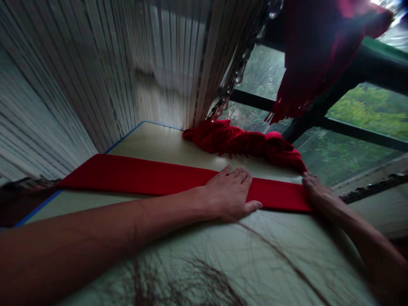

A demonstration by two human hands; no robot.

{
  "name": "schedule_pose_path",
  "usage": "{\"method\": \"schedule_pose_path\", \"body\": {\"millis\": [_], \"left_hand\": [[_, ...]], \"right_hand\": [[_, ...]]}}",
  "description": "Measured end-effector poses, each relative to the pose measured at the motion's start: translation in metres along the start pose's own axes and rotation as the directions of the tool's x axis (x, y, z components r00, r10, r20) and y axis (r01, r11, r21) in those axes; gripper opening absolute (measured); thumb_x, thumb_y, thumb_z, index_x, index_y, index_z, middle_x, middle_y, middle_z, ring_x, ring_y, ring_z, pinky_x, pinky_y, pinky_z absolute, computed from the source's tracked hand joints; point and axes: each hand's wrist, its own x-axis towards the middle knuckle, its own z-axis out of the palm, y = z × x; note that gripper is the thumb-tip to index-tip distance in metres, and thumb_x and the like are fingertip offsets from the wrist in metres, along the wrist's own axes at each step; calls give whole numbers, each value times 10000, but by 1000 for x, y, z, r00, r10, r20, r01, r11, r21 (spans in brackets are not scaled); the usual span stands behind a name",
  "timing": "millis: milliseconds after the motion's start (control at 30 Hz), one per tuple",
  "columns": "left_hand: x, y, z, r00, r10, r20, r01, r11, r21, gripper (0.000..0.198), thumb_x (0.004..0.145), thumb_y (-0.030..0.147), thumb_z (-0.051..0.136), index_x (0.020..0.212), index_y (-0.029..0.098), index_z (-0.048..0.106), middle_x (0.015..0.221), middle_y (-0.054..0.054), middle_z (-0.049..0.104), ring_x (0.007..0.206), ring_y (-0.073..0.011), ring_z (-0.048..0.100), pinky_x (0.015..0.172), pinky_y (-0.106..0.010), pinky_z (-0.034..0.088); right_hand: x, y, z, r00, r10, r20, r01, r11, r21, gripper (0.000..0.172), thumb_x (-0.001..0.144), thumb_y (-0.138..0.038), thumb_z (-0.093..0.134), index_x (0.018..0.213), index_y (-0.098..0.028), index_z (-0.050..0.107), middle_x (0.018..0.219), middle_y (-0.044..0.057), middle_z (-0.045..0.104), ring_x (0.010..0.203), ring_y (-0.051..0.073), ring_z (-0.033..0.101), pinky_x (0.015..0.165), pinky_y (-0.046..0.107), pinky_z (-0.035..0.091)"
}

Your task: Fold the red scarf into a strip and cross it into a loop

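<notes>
A long red cloth, folded into a flat band, lies across a pale table. My left hand rests flat on the band, fingers stretched out together. My right hand touches the band's right end at the table edge; its fingers lie along the cloth and are partly hidden. Behind the band, a crumpled red cloth is bunched near the window.
A striped curtain hangs along the left and back. Another red fringed cloth hangs at top right over a dark window frame. Green foliage shows through the glass. Strands of hair cross the bottom of the view.
</notes>
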Motion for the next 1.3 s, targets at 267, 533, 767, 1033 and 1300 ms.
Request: {"method": "schedule_pose_path", "body": {"millis": [267, 533, 767, 1033, 1300], "left_hand": [[0, 1, -1, 1000, -10, -1, 10, 1000, 17, 843, 1018, 626, 305, 1600, 17, 267, 1674, -194, 257, 1570, -300, 221, 1285, -492, 153], [1, 0, 1, 1000, -5, -12, 5, 1000, 13, 841, 1021, 621, 289, 1596, 7, 272, 1671, -207, 260, 1570, -309, 220, 1284, -501, 147], [-1, 2, -2, 1000, -18, 10, 18, 1000, 18, 837, 1023, 626, 288, 1601, 20, 265, 1678, -194, 247, 1575, -295, 204, 1290, -489, 131], [-1, 3, -4, 1000, -18, 17, 18, 1000, 24, 844, 1025, 630, 303, 1598, 12, 268, 1675, -201, 253, 1572, -303, 211, 1289, -495, 138], [-1, 2, -4, 1000, -23, 19, 23, 1000, 20, 846, 1025, 633, 308, 1602, 17, 261, 1678, -195, 247, 1575, -298, 205, 1292, -490, 135]], "right_hand": [[3, 5, 0, 999, 43, 23, -42, 999, -16, 832, 1007, -666, 154, 1645, -133, 190, 1704, 225, 126, 1574, 346, 49, 1228, 606, 33], [2, -4, -1, 997, 74, -24, -75, 996, -41, 896, 995, -670, 116, 1640, -50, 162, 1709, 221, 90, 1583, 310, 18, 1247, 550, 31], [-4, -22, -7, 996, 88, -30, -87, 996, 32, 884, 998, -681, 104, 1659, -95, 67, 1724, 191, 27, 1587, 272, -11, 1251, 458, -13], [-5, -29, -4, 997, 44, -66, -45, 999, -23, 893, 1002, -664, 101, 1647, -46, 118, 1725, 167, 43, 1592, 255, -35, 1251, 486, -61], [-7, -38, -4, 974, -100, -205, 90, 994, -57, 813, 1022, -624, 103, 1649, -109, 161, 1728, 142, 90, 1593, 261, 3, 1259, 562, -14]]}}
